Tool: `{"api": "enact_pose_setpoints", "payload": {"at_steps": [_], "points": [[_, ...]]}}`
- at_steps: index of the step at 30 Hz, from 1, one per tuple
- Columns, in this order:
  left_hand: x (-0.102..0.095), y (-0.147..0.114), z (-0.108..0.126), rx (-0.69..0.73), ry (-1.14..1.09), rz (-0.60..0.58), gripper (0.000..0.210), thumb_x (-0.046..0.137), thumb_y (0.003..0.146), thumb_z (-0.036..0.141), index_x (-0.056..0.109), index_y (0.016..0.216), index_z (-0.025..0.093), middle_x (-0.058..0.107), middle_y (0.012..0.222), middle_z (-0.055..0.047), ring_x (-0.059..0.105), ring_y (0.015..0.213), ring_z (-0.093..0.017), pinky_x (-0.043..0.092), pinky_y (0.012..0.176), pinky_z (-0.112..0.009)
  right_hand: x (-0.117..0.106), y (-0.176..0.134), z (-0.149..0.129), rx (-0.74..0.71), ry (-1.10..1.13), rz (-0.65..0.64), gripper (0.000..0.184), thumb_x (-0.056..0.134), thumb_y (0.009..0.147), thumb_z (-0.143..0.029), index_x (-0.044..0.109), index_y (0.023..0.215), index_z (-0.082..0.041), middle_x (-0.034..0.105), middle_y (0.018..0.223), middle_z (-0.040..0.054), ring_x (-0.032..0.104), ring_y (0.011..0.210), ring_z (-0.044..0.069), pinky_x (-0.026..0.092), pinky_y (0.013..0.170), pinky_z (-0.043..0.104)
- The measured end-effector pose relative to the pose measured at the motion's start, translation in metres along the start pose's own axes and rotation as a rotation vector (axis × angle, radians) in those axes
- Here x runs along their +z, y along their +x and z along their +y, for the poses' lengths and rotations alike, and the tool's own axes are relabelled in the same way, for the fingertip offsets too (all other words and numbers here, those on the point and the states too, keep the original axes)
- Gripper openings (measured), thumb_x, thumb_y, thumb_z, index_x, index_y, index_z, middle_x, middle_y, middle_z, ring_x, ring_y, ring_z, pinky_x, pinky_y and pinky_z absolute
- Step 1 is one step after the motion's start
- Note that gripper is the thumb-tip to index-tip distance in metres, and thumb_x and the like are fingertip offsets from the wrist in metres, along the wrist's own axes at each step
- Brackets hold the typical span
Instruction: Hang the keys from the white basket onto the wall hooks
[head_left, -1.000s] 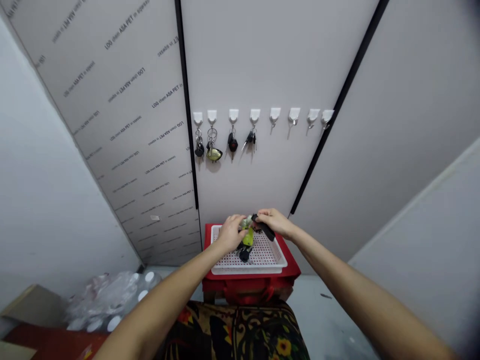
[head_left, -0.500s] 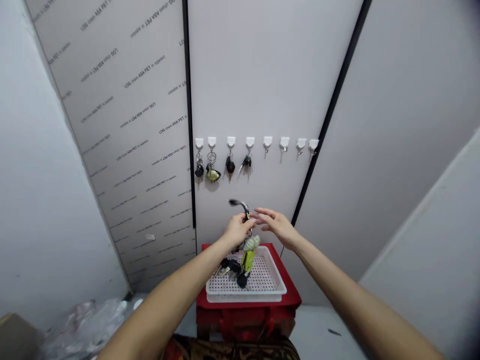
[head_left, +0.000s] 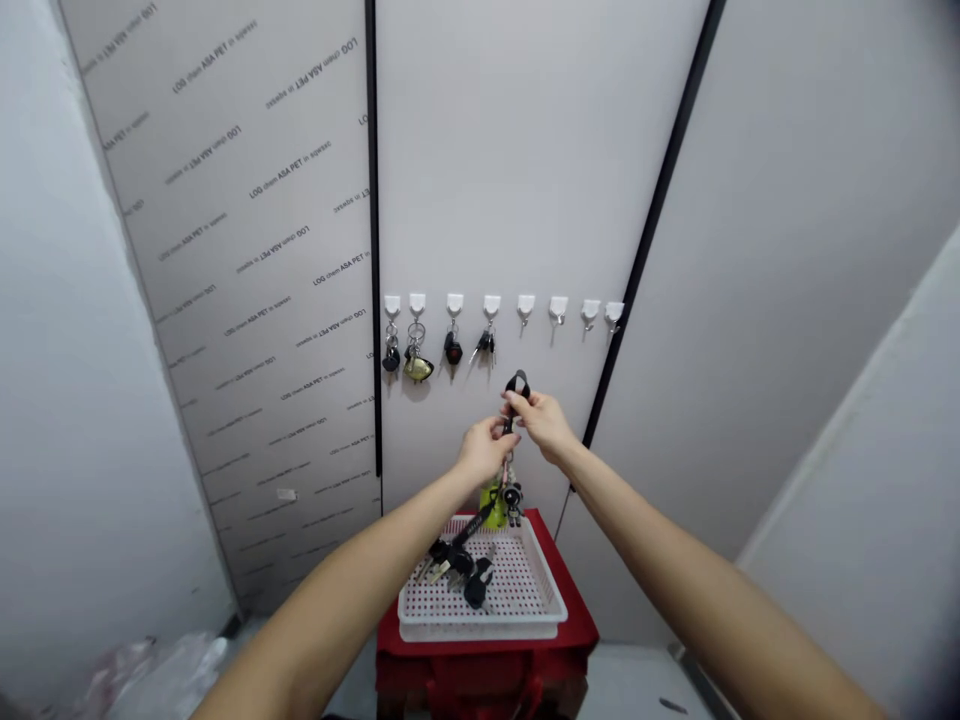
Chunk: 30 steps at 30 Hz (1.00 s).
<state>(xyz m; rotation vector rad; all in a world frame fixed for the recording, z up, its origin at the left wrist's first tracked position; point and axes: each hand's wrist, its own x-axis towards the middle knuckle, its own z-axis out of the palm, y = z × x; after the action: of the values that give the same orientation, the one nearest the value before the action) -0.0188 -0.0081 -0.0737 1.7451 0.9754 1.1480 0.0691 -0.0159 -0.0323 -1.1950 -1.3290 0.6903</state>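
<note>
Black strap (head_left: 524,382) in both hands (head_left: 482,450) above the white basket (head_left: 480,630)

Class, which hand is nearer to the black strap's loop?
Right. The right hand pinches the base of the loop; the left hand is lower, farther from it.

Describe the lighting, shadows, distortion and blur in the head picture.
Head view: soft, diffuse light, faint shadows behind the hanging keys; head view: wide-angle stretching enlarges the forearms near the lower corners; head view: upper right corner darkened, plastic bag looking softer than the black strap.
</note>
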Motion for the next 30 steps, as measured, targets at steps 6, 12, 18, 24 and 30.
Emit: {"api": "enact_pose_setpoints", "payload": {"at_steps": [6,12,18,24,30], "points": [[0.008,0.049,0.032,0.056,-0.002,0.195,0.018,0.049,0.060,0.023,0.040,0.074,0.016,0.049,0.054,0.004,0.044,0.045,-0.005,0.038,0.049,-0.019,-0.008,0.046,-0.035,-0.018,0.066,0.044,0.015,0.042,0.065,-0.027,0.048,0.064,-0.013,0.052,0.049,-0.0012,0.042,0.038,0.005,0.033,0.038,0.018],[0.014,0.088,0.046,0.113,0.094,0.272,0.015,0.050,0.060,0.024,0.041,0.069,0.015,0.054,0.066,-0.001,0.049,0.059,-0.008,0.039,0.059,-0.022,-0.016,0.079,-0.048,0.021,0.080,0.099,0.012,0.040,0.068,-0.024,0.045,0.061,-0.015,0.050,0.048,-0.0014,0.043,0.036,0.006,0.036,0.037,0.019],[0.020,0.097,0.037,0.045,0.145,0.246,0.017,0.052,0.058,0.023,0.044,0.070,0.014,0.055,0.069,-0.003,0.051,0.063,-0.010,0.039,0.060,-0.024,-0.017,0.089,-0.035,0.100,0.042,0.038,0.015,0.040,0.068,-0.025,0.044,0.056,-0.016,0.049,0.045,-0.0008,0.045,0.036,0.008,0.041,0.041,0.023],[0.013,0.087,0.037,0.034,0.248,0.161,0.014,0.049,0.059,0.016,0.048,0.073,0.012,0.056,0.078,-0.006,0.051,0.073,-0.014,0.038,0.067,-0.026,-0.017,0.085,-0.025,0.042,-0.054,0.084,0.020,0.040,0.069,-0.027,0.044,0.054,-0.013,0.048,0.045,-0.0002,0.044,0.036,0.006,0.039,0.038,0.021],[0.006,0.079,0.029,0.108,0.204,0.060,0.028,0.047,0.061,0.009,0.047,0.089,0.010,0.054,0.088,-0.006,0.049,0.080,-0.011,0.036,0.073,-0.024,-0.022,0.090,-0.005,-0.133,-0.180,0.183,0.018,0.045,0.064,-0.028,0.049,0.065,-0.010,0.049,0.050,0.0002,0.046,0.046,0.008,0.042,0.048,0.026]]}}
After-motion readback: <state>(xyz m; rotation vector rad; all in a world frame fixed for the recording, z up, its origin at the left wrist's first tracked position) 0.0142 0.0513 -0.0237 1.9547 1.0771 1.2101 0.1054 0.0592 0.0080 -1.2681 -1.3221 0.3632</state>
